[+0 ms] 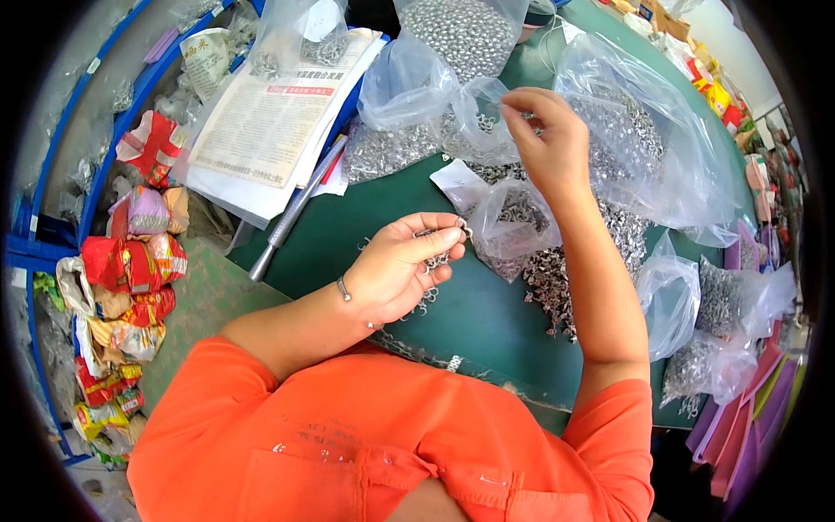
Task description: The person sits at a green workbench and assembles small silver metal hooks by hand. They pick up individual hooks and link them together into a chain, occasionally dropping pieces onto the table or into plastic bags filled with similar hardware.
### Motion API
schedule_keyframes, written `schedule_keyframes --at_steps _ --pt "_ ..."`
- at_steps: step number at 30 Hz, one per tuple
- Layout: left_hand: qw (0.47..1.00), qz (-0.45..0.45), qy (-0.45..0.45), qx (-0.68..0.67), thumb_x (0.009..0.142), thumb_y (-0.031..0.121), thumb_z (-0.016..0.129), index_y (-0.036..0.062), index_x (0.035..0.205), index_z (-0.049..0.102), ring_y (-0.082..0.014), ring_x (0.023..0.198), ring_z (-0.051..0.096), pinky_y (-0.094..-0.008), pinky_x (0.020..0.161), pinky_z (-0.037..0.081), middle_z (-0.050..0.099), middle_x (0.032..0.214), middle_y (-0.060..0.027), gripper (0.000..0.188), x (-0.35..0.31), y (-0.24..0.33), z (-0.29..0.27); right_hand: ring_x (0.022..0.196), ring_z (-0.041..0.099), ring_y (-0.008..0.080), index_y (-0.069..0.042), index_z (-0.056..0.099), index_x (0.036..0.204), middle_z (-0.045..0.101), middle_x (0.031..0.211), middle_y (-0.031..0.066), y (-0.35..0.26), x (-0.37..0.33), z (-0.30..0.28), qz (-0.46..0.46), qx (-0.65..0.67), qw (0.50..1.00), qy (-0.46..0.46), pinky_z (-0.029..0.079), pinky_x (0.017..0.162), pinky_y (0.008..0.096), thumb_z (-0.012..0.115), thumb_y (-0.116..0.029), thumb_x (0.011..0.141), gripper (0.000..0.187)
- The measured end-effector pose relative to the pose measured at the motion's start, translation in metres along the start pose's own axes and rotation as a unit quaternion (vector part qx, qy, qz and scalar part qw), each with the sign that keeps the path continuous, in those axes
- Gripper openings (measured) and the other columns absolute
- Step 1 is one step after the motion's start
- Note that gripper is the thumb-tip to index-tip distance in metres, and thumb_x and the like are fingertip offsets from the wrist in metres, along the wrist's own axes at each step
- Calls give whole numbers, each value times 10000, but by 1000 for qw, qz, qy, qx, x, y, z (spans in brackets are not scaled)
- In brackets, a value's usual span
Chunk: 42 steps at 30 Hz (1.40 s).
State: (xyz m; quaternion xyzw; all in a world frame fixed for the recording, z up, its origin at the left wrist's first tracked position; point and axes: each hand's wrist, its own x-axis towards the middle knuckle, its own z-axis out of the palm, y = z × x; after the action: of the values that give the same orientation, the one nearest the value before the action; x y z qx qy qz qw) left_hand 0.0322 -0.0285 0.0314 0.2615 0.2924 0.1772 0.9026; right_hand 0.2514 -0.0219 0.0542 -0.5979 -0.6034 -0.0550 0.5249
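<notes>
In left hand: links (part-hidden).

A green table bore plastic bags and loose metal parts. A tapered rod lay at left.

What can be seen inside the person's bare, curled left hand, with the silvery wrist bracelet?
Small, shiny silver metal links show in the bare left hand, between thumb and fingers. Anything deeper in the palm is covered by the hand itself and cannot be seen.

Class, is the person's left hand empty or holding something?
Holding something: the left hand has metal links between its thumb and curled fingers.
</notes>
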Motion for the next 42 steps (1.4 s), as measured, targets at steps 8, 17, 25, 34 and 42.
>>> schedule_keyframes --at_steps 8,17,25,34,42 --pt "999 49 -2 -24 872 93 615 67 994 580 -90 770 546 -208 595 409 593 903 -20 130 -7 23 -17 753 613 125 -16 615 955 637 844 63 -73 -52 -1 143 191 954 -181 486 621 249 675 -11 783 183" --pt "998 20 -36 -37 868 22 550 24 1109 533 -134 918 564 -275 772 465 582 1020 -73 242 -6 27 -26 741 634 142 1 526 983 626 867 84 -72 -81 20 73 204 976 -37 506 637 235 688 81 724 316" --pt "996 1 -59 -63 907 54 514 -20 1168 479 -195 1046 569 -349 977 439 576 1093 -122 273 -4 24 -28 702 641 166 -3 511 1008 635 809 83 -73 -76 11 -4 131 991 -33 506 629 255 695 103 687 385" --pt "998 12 -43 -53 898 68 558 -12 1015 562 -219 978 611 -294 865 505 610 1061 -138 142 -7 25 -24 732 657 167 25 513 1041 636 795 90 -73 -79 12 42 214 976 -6 513 653 249 683 110 686 403" --pt "998 10 -3 -56 917 70 526 2 1047 594 -195 983 615 -275 858 518 622 1073 -118 162 -7 24 -24 742 618 268 -6 642 850 623 829 122 -22 -1 -3 -75 -39 996 -11 500 646 330 639 72 709 161"
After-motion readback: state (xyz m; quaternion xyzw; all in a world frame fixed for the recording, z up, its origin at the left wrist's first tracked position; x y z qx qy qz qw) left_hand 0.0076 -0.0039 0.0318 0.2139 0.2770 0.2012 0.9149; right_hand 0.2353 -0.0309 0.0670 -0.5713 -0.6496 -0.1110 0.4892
